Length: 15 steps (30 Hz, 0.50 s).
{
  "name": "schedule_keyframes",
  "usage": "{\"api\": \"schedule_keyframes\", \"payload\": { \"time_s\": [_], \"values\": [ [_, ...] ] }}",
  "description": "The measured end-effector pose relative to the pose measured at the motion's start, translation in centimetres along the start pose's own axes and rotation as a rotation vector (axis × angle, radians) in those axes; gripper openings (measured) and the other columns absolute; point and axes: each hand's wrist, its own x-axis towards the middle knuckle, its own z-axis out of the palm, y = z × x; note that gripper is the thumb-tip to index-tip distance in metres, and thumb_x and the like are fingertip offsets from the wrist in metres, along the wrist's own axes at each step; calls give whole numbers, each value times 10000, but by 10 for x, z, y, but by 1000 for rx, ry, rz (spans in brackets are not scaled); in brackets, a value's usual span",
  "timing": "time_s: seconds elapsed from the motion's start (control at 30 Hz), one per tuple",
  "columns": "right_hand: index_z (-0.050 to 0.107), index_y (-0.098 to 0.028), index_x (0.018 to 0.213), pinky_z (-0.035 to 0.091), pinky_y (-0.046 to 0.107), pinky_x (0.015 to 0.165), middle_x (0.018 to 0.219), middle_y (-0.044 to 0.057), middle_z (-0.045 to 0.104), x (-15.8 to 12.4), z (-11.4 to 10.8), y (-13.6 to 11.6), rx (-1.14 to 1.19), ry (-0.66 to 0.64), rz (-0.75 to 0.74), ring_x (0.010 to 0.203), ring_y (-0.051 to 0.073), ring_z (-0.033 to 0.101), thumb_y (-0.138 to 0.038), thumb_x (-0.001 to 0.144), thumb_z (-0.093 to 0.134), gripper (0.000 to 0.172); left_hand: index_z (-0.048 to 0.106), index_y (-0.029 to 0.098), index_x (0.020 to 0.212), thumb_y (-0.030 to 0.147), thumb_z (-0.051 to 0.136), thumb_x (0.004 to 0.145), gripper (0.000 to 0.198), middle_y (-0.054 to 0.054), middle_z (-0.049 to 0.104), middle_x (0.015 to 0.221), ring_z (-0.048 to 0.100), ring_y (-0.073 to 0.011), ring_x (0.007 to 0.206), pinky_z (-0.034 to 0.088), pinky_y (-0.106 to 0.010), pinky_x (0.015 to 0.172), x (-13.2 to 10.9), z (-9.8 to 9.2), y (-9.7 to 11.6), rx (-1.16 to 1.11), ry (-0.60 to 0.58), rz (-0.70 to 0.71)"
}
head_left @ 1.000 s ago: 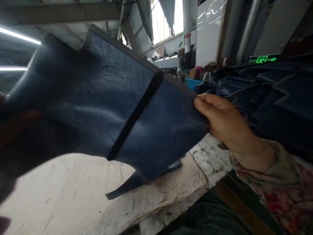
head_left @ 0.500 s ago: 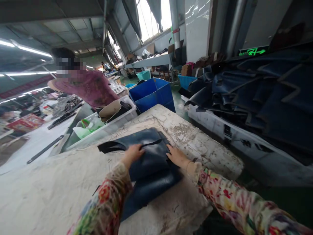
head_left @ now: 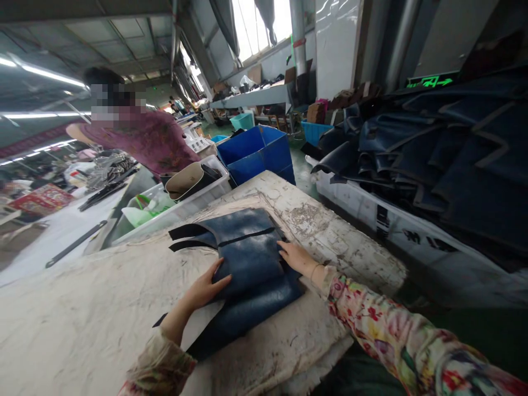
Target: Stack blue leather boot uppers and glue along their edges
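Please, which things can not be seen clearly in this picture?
Head view: how many sheets the leather stack holds; the top sheet covers the rest.
Head view: whether the left hand pinches or only presses; the hand itself hides the edge.
Head view: what the blue bin holds; its wall hides it.
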Motion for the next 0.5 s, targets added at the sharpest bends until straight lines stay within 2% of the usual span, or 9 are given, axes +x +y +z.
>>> {"api": "schedule_keyframes", "payload": {
  "time_s": [0.1, 0.17, 0.23, 0.3, 0.4, 0.5],
  "values": [
    [451, -146, 1356, 408, 293, 946, 1223, 122, 575, 1, 0, 1, -14, 0, -1, 1107, 210, 556, -262, 924, 380, 453, 198, 127, 1440, 600, 587, 687, 971, -137, 530, 1261, 545, -266, 1092, 424, -384, 967, -17, -14, 4, -156, -162, -12],
    [454, -154, 1354, 410, 293, 939, 1206, 121, 584, 1, 1, 1, -23, -5, -3, 1096, 207, 561, -263, 923, 384, 450, 191, 146, 1444, 580, 595, 701, 951, -115, 581, 1190, 593, -232, 984, 481, -344, 875, -28, -29, 17, -285, -202, -23],
    [462, -174, 1349, 410, 295, 935, 1192, 113, 592, 1, 2, 1, -32, -8, -8, 1090, 205, 563, -273, 925, 388, 442, 235, 190, 1435, 559, 590, 719, 880, -97, 564, 1223, 598, -223, 970, 495, -328, 839, -35, -45, 34, -351, -160, -10],
    [466, -192, 1346, 409, 294, 932, 1186, 103, 595, 0, 4, 0, -40, -7, -10, 1090, 202, 559, -283, 927, 388, 437, 337, 224, 1397, 528, 601, 711, 796, -74, 513, 1299, 564, -241, 1059, 469, -340, 899, -36, -53, 45, -296, -90, 34],
    [453, -185, 1355, 410, 296, 928, 1185, 106, 593, -1, 5, 0, -46, 2, -8, 1092, 202, 555, -285, 929, 379, 444, 562, 174, 1225, 469, 609, 652, 646, -78, 559, 1248, 526, -273, 1123, 388, -363, 1004, -29, -41, 34, -84, -96, 23],
    [459, -180, 1350, 413, 302, 923, 1183, 115, 591, -2, 4, 0, -45, 2, -25, 1084, 202, 559, -277, 927, 377, 441, 619, 146, 1144, 416, 539, 678, 545, -83, 651, 1073, 599, -261, 984, 441, -366, 934, -23, -14, 2, -12, -174, -52]
  ]
}}
